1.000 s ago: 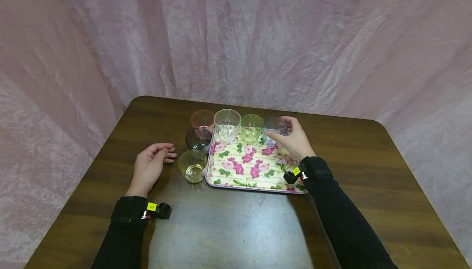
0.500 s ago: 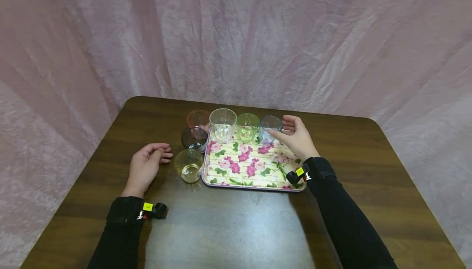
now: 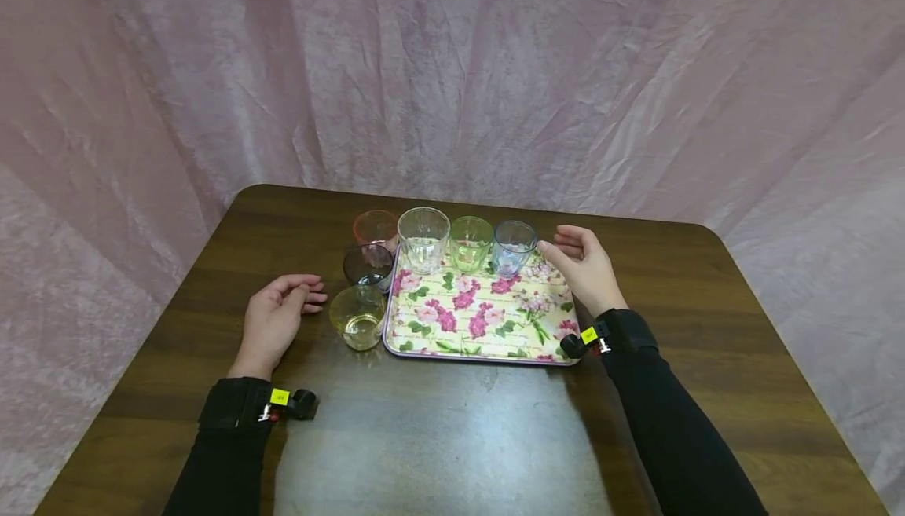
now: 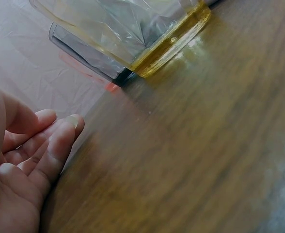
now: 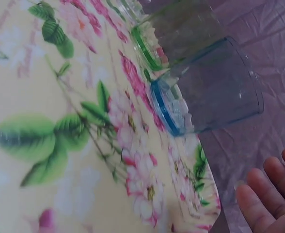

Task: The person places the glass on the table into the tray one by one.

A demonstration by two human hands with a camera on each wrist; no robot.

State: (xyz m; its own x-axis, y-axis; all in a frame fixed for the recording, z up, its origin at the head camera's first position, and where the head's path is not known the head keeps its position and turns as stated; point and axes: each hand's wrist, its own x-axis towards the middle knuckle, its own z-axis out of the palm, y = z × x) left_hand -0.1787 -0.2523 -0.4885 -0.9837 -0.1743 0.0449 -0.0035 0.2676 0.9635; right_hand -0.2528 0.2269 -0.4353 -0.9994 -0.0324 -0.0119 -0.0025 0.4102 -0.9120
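Observation:
A blue-tinted glass [image 3: 514, 249] stands upright on the far part of a floral tray [image 3: 488, 341]. Just right of it is my right hand [image 3: 588, 268], fingers relaxed and apart from the glass, as the right wrist view also shows for the blue glass [image 5: 208, 90]. Left of the blue glass, a green glass [image 3: 470, 243] and a taller colourless glass [image 3: 423, 241] line the tray's back. My left hand [image 3: 276, 318] lies loosely on the table, holding nothing. Nearest to it stands a yellow glass [image 3: 358, 318], whose thick yellow base [image 4: 174, 41] shows in the left wrist view.
A dark grey glass [image 3: 368, 266] and a red-tinted glass [image 3: 375, 227] stand behind the yellow one, along the tray's left edge. All rest on a brown wooden table [image 3: 707, 390]. A pink curtain [image 3: 452, 76] hangs behind the table's far edge.
My right hand has let go of the blue glass and drawn back to the right. The glass stays on the tray beside the green one. My left hand keeps its place.

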